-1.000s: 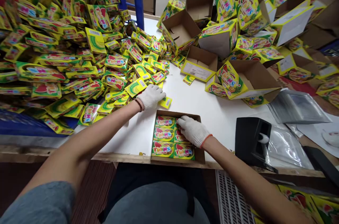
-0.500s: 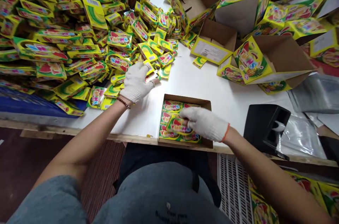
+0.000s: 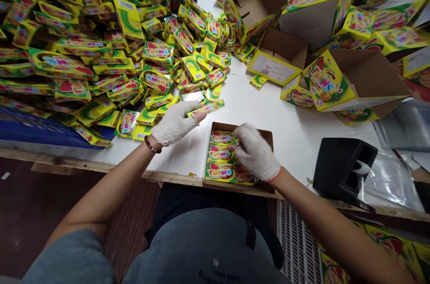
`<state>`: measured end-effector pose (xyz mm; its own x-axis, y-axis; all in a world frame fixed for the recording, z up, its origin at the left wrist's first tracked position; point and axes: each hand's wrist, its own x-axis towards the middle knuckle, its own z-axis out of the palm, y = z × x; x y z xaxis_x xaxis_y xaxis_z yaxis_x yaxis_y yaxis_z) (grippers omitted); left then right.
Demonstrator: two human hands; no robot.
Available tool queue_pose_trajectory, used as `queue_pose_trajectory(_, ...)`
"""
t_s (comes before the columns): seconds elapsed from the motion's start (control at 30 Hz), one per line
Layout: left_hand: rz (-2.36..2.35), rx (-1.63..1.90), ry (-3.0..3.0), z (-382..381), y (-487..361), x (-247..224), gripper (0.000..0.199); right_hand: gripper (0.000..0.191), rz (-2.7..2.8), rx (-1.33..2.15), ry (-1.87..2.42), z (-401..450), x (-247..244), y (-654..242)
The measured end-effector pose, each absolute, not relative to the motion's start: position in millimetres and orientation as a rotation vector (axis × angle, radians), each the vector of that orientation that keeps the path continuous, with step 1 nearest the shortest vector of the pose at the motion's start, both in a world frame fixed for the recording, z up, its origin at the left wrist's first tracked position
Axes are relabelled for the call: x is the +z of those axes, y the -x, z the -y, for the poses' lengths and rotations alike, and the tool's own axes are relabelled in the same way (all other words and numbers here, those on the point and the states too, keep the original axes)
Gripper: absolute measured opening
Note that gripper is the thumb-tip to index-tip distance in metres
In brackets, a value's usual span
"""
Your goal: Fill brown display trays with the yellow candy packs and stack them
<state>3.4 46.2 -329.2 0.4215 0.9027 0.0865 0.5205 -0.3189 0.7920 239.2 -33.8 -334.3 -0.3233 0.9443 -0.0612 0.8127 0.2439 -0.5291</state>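
Observation:
My left hand (image 3: 176,122), in a white glove with the thumb tip bare, holds a small yellow-green packet (image 3: 210,107) between thumb and fingers, just in front of the packet pile. An open carton (image 3: 271,140) lies at the table's front edge, with rows of small TWINS packets (image 3: 220,171) inside. Over the carton's right part is my gloved right hand (image 3: 253,149), its fingers bent down onto the packets. Whether it grips one is hidden and blurred.
A large heap of packets (image 3: 70,46) covers the table's left side, partly over a blue crate (image 3: 50,127). Display boxes (image 3: 336,78) crowd the back right. A black tape dispenser (image 3: 339,167) stands at the right front beside clear plastic bags (image 3: 389,181).
My left hand has drawn back from the pile toward me with a packet. The packet my right hand held over the carton no longer shows above the rows. The view has shifted slightly.

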Motion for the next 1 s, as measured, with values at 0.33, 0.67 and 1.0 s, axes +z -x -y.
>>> queue_pose_trajectory(0.33, -1.622, 0.563, -2.187, 0, -5, -332, 0.033, 0.023, 2.209, 0.886, 1.645, 28, -327, -250)
queue_pose_trajectory(0.67, -2.126, 0.398, -1.806, 7, 46, -382, 0.020, 0.006, 1.911, 1.495, 1.831, 17, -364, -258)
queue_pose_trajectory(1.0, -1.172, 0.834, -1.384, 15, 2, -343, 0.031, 0.016, 2.118, 0.923, 1.628, 21, -347, -248)
